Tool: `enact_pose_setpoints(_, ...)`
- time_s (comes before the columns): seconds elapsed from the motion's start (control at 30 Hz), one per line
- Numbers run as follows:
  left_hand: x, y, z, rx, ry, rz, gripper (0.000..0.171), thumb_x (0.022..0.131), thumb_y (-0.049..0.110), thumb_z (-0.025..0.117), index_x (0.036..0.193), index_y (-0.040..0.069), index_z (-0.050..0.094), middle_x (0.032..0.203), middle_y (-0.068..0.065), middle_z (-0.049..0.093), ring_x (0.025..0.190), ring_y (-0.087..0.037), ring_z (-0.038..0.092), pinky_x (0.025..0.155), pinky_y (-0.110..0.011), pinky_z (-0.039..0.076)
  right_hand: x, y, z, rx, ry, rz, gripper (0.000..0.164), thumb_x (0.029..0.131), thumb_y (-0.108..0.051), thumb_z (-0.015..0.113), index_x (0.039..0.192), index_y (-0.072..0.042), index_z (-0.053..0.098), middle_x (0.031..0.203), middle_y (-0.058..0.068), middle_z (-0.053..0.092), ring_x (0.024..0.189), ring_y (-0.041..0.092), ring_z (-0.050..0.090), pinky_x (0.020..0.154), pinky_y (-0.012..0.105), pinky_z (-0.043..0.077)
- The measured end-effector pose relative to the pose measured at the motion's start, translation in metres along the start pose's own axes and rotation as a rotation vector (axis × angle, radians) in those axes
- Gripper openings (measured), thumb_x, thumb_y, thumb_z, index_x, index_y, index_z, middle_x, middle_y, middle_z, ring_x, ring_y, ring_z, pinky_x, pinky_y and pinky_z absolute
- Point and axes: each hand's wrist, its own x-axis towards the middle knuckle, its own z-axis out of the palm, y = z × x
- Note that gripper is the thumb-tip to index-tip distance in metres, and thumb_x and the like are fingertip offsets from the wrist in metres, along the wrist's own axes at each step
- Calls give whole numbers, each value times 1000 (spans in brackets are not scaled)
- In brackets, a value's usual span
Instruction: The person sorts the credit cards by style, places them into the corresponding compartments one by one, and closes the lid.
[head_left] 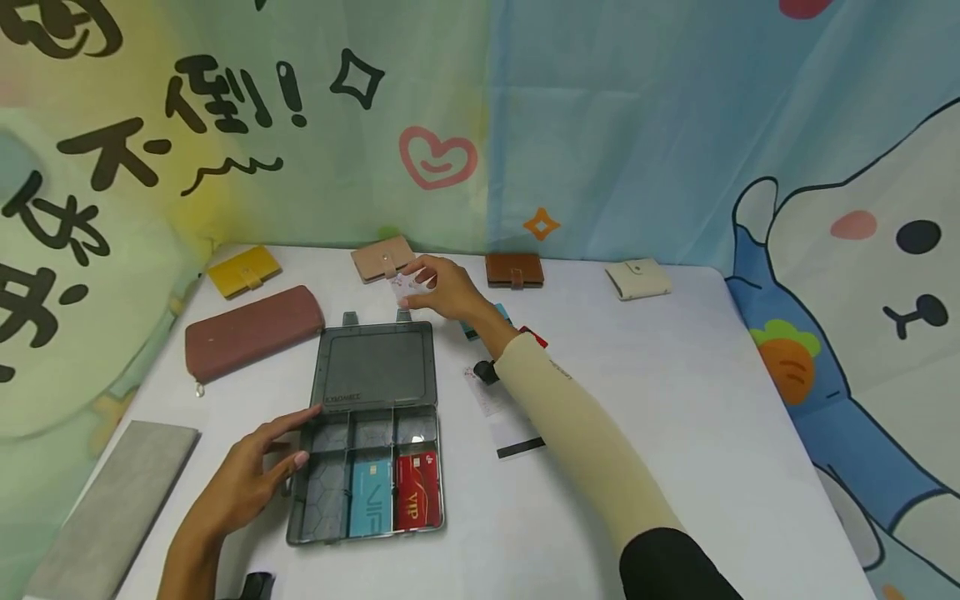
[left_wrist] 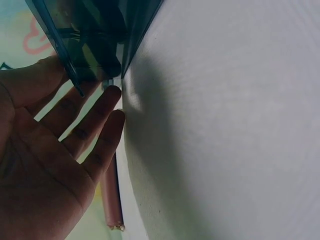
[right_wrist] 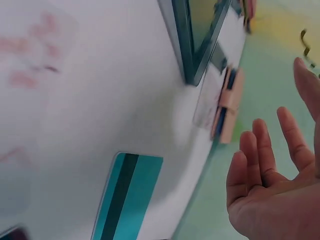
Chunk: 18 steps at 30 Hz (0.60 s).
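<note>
A dark translucent organizer box lies with its lid raised and folded back. Two of its compartments hold a blue card and a red VIP card. My left hand touches the box's left side, fingers extended around the edge. Beyond the lid, my right hand hovers near a clear floral-print card in front of a pink wallet. In the right wrist view its relaxed fingers are spread with nothing between them. A teal card with a dark stripe lies below that hand.
A yellow wallet, brown wallet and cream wallet line the back edge. Left of the box lie a long reddish-brown purse and a grey slab. Another clear card lies under the right forearm.
</note>
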Motion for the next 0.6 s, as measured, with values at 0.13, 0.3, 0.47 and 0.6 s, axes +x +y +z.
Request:
enact_pose_setpoints(0.13,-1,-1,1,-11,-7,-14,69,91,1,69,152,22,43,154,-12,44,138,-37,45,102,-56,52,19,4,4,-6,13,73,54,83,-30,82,132,-19,60,129,10,60,117,26,55,94,40,55)
enact_pose_setpoints(0.3,-1,-3,2,-12,-8,-13,68,91,2,69,151,22,43,154,-9,45,138,-34,45,102,-54,52,34,9,11,-70,51,146,54,82,-28,84,130,-19,62,126,8,61,115,22,56,96,40,52)
enact_pose_setpoints(0.47,-1,-3,0,8,1,11,68,90,1,70,151,20,45,152,-7,47,136,-31,46,101,-50,54,44,12,14,-224,65,160,51,82,-31,84,128,-22,63,118,6,63,107,21,56,94,40,47)
enact_pose_setpoints(0.6,0,-2,0,17,12,24,68,90,1,70,150,19,45,152,-7,48,135,-30,46,101,-49,54,50,14,17,-361,71,167,52,79,-37,85,124,-23,62,114,2,64,106,21,56,93,40,48)
